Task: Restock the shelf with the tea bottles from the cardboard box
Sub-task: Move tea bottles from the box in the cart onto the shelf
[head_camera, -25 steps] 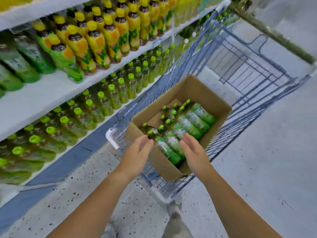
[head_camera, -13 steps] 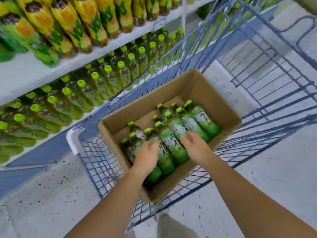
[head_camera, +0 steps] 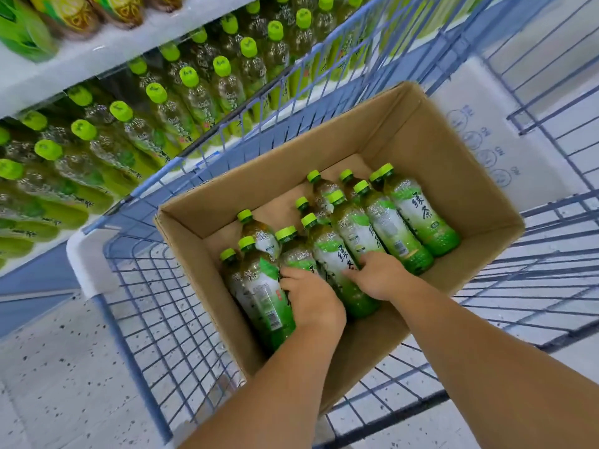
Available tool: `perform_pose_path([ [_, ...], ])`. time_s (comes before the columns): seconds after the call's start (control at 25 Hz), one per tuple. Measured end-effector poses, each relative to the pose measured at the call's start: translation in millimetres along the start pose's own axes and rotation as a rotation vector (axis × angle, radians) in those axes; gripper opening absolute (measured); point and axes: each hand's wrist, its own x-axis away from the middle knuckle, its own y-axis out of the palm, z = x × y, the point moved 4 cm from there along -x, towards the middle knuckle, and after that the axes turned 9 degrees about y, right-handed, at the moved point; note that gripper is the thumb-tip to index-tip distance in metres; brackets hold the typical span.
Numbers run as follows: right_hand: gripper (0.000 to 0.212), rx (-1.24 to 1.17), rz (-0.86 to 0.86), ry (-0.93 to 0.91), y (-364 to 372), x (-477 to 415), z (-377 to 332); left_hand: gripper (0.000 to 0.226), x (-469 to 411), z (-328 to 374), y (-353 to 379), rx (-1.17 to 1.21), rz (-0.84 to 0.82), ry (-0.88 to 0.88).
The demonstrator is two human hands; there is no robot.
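Cardboard box in blue cart (beside stocked shelf). Left hand, right hand side by side inside, each curled round lying tea bottles.

Pale speckled floor; blue wire cart; bright, even light.

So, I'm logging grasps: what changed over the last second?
Both hands went from the near rim of the cardboard box down among its bottles. The left hand now grips one tea bottle, the right hand curls its fingers onto the neighbouring bottle. The box stayed in the cart, bottles still inside.
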Motion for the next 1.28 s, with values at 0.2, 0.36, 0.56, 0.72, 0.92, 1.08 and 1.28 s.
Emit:
perform_pose_path([
  [0.2,0.05,0.033,0.042,-0.027,0.0,-6.7,2.5,0.095,6.5,1.7,8.9,-0.047,0.137,0.114],
  [0.36,0.056,-0.099,0.031,-0.019,3.6,-5.7,5.7,0.102,7.2,5.9,-1.3,-0.048,0.021,0.002],
  [0.56,0.042,-0.233,-0.093,-0.031,14.3,-10.8,-0.1,0.108,9.8,3.6,-1.9,-0.032,0.138,-0.092],
  [0.72,0.03,-0.271,-0.148,-0.079,18.1,-8.4,-1.7,0.109,9.6,0.0,-19.6,0.147,-0.01,-0.124],
  [0.92,0.035,-0.402,-0.202,-0.057,20.2,-11.2,2.7,0.062,10.1,3.9,-51.9,0.509,-0.18,-0.215],
  [1.08,0.066,-0.488,-0.231,-0.045,22.0,-7.6,3.2,0.077,22.0,4.1,-81.6,0.533,-0.282,-0.204],
  [1.28,0.027,-0.596,-0.154,-0.128,-9.9,51.3,-17.7,0.074,42.8,-10.9,-121.0,0.695,-0.298,0.068],
])
